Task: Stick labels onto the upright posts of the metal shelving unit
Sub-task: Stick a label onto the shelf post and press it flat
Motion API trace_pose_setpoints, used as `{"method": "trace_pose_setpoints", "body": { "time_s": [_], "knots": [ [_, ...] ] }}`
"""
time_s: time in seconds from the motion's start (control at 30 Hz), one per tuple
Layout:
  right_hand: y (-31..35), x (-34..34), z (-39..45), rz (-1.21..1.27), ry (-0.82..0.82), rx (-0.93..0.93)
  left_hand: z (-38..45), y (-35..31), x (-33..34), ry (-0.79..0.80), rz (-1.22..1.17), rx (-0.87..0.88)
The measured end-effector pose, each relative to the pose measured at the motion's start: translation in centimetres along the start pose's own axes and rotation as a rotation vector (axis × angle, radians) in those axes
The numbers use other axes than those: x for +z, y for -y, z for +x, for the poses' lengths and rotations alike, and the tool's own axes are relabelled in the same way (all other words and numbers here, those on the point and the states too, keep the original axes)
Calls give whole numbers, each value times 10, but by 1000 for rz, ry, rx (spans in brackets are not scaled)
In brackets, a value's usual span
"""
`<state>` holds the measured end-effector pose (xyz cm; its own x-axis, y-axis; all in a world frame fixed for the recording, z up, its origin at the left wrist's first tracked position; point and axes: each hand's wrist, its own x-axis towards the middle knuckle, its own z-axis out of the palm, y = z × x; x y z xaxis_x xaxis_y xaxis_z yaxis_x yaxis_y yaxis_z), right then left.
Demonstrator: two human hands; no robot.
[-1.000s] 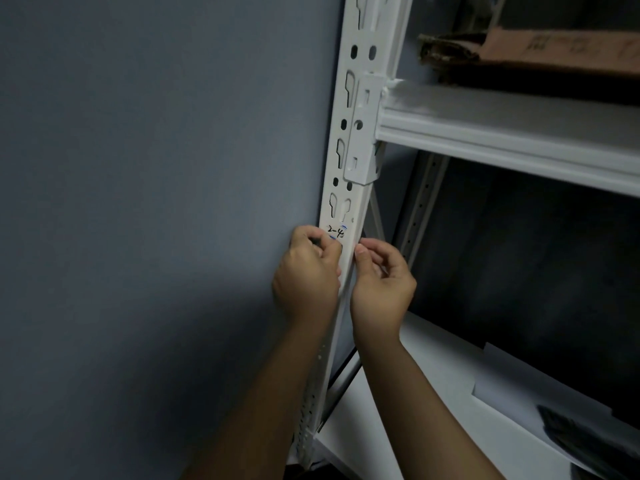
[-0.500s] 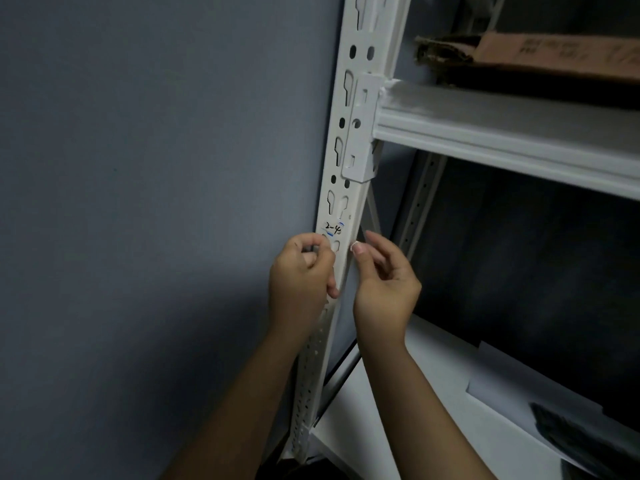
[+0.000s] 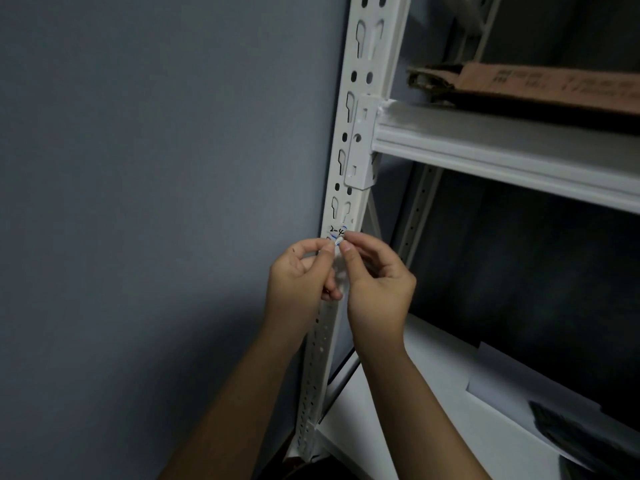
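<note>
A white perforated upright post (image 3: 363,109) of the metal shelving unit runs down the middle of the head view. A small white label (image 3: 337,232) with handwritten "2-4" and blue marks sits on the post just above my hands. My left hand (image 3: 301,275) and my right hand (image 3: 377,282) meet in front of the post, fingers curled. Their fingertips pinch the label's lower edge, which curls away from the metal. How much of the label is stuck on the post is hidden by my fingers.
A grey wall (image 3: 156,202) fills the left. A white shelf beam (image 3: 502,154) joins the post at the upper right, with brown cardboard (image 3: 540,84) on it. A lower white shelf (image 3: 433,410) holds a paper sheet (image 3: 512,386) and a dark object (image 3: 581,431).
My hands have drawn together below the label. A second ago they pressed either side of the post; now both sets of fingertips pinch the label's lower edge.
</note>
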<state>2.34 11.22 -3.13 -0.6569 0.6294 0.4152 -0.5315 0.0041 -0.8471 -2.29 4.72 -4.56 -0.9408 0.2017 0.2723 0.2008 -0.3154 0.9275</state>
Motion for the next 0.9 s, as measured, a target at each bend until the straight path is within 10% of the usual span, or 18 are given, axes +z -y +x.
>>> {"method": "trace_pose_setpoints", "body": {
  "time_s": [0.9],
  "knots": [
    [39,3,-31,-214,-27,-137,-37,-51,-4,-49,-7,11]
  ]
}}
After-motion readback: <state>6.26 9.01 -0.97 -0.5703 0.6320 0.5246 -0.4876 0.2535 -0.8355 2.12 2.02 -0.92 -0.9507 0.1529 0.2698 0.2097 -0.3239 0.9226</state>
